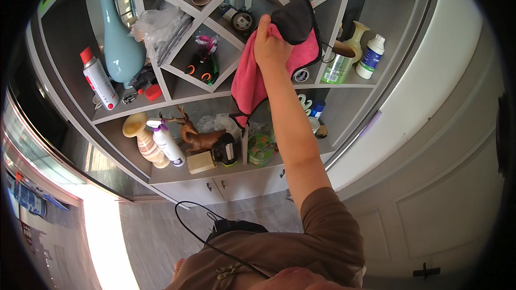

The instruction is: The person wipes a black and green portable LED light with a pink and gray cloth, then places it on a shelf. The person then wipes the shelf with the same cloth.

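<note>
My right hand [272,46] is raised in front of the shelf unit, its fingers closed on a pink cloth [246,84] with black edging. The cloth hangs down on both sides of the hand. A black piece [293,22] shows at the cloth's top, above my fingers; whether it is part of the cloth I cannot tell. Just right of the cloth stands a green and silver can [338,68], with a thin dark loop beside it. My left hand [178,266] shows only as a sliver beside my body at the lower left, so its fingers are mostly hidden.
On the shelves stand a tall blue vase [121,44], a red-capped spray can [100,80], a white spray bottle [167,143], a deer figurine [197,135], a striped vase [147,141] and a white bottle [370,58]. Slanted dividers [189,40] cross the upper part. A panelled door [443,209] is at the right.
</note>
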Tool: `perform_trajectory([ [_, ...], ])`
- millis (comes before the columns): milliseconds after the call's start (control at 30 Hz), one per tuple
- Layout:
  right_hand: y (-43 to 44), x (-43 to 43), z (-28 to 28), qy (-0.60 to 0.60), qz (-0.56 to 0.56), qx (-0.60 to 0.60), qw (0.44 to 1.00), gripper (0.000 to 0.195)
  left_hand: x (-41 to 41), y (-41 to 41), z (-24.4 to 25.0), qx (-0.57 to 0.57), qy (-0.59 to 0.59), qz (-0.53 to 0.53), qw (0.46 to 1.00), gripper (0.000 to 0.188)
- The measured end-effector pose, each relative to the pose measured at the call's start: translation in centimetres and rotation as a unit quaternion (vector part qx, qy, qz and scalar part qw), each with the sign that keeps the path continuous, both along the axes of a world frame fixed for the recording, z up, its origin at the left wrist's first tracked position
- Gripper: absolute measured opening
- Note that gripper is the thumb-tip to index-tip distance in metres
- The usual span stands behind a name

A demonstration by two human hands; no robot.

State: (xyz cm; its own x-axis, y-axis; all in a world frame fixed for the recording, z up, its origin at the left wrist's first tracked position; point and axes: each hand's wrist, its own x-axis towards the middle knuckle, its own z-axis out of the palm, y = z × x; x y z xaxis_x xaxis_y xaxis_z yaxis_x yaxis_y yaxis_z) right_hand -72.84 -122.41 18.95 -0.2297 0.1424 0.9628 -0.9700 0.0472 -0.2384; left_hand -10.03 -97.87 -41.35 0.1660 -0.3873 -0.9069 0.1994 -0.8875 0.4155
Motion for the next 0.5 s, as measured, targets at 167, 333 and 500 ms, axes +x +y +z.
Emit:
perform_trajectory([
  [167,0.0,1.8,-2.1,0.025,0.053,0.020,0.998,0.050,-0.4,-1.0,-0.2,-0.004,-0.001,-0.012,1.000,0.029],
  [333,-0.3,3.4,-5.3,0.039,0.079,0.136,0.987,0.054,-0.7,-2.5,-0.3,-0.014,0.003,-0.017,1.000,0.029],
  [500,0.8,4.9,-6.1,0.077,0.124,0.133,0.980,0.076,-0.9,-2.7,-1.2,-0.021,0.010,-0.019,1.000,0.029],
])
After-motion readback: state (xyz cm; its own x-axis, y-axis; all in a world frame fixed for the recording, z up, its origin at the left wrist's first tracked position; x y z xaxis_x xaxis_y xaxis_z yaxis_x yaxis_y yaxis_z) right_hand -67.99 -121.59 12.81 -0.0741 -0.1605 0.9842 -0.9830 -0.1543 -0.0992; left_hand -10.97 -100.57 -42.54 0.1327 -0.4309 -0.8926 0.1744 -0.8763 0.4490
